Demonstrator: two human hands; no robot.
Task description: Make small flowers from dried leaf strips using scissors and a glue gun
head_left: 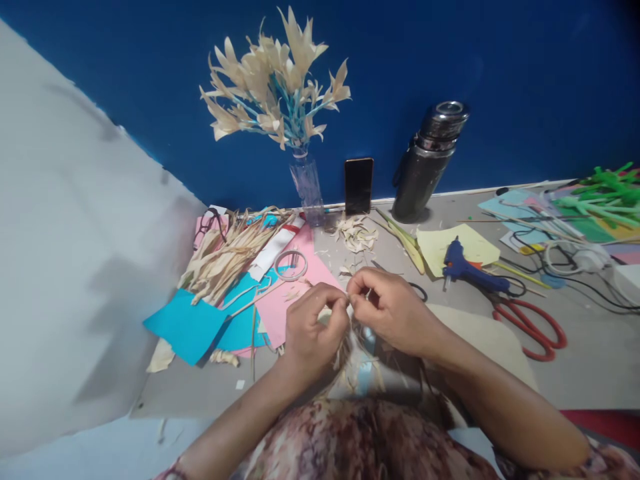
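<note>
My left hand (314, 323) and my right hand (387, 310) meet over the middle of the table, fingers pinched together on a small bunch of dried husk strips (350, 347) that hangs down between them. Both hands are closed on it. Just left of them lies pink paper (287, 307) and blue paper (187, 327). A heap of pale husk strips (225, 257) rests on the papers at the left. Behind the hands sits a small pile of husk scraps (356, 233).
A clear vase (306, 187) with husk flowers (273, 80) stands at the blue wall, beside an upright phone (359, 185) and a dark metal flask (427, 163). A blue glue gun (465, 268), red scissors (530, 320), a tape roll (291, 265) and green stems (605, 193) lie right.
</note>
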